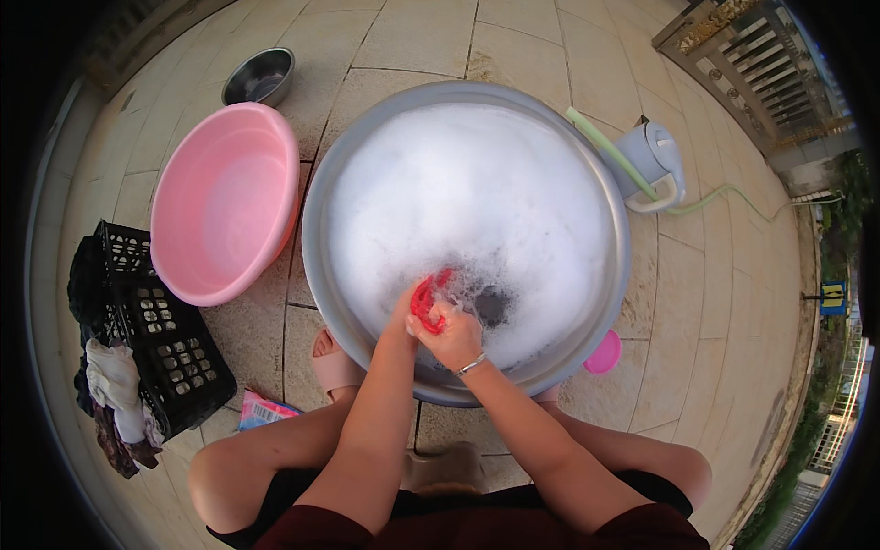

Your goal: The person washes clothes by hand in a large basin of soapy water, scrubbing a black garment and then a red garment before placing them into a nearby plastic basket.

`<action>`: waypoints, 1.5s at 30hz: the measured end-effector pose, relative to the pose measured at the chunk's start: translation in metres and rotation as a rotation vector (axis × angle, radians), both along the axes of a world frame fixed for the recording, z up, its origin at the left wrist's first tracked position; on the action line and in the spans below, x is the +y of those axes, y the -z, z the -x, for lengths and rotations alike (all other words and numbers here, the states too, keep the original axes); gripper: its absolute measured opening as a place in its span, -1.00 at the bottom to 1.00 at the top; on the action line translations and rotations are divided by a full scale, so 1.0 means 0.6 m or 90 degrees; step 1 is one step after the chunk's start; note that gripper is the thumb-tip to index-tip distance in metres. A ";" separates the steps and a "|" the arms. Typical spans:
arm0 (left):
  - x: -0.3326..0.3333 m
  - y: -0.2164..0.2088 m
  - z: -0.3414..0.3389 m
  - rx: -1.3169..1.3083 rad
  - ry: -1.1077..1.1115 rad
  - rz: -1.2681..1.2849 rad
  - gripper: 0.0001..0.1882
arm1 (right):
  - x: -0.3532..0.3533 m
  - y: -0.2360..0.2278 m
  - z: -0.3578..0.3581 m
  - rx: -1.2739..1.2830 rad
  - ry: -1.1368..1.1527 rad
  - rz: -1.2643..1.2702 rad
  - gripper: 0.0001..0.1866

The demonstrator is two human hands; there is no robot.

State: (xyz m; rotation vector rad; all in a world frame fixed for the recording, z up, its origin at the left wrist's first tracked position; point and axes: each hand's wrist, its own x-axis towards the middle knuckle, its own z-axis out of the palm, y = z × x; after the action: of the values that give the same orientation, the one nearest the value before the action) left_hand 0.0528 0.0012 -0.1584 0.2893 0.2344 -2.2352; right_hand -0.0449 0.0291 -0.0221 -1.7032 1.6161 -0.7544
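A large grey metal basin (pixel 316 266) full of white suds (pixel 467 183) stands on the floor in front of me. Over its near side, both my hands meet around a wet red cloth (pixel 423 302). My right hand (pixel 449 335), with a bracelet at its wrist, is closed on the lower part of the cloth. Close beside it, my left hand (pixel 409 307) grips the cloth too, its fingers mostly hidden by cloth and foam. Dark water (pixel 493 306) shows through a gap in the suds just right of the cloth.
A pink tub (pixel 229 202) and a small metal bowl (pixel 260 77) are at the left. Clothes (pixel 115 380) hang over a black crate (pixel 179 344); a packet (pixel 264 410) lies nearby. Right of the basin are a grey-blue jug (pixel 649 151), a green hose (pixel 610 151) and a pink dish (pixel 603 352).
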 end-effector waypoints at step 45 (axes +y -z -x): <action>-0.014 -0.098 0.068 -0.697 -0.066 -0.052 -0.77 | -0.046 0.053 0.122 0.400 -0.069 -0.091 -0.77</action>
State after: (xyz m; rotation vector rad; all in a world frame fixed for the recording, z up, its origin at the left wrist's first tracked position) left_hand 0.0120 -0.0073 -0.0996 1.4222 -0.2488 -1.6734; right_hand -0.1182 0.0015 -0.0542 -2.0186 1.8984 -0.0311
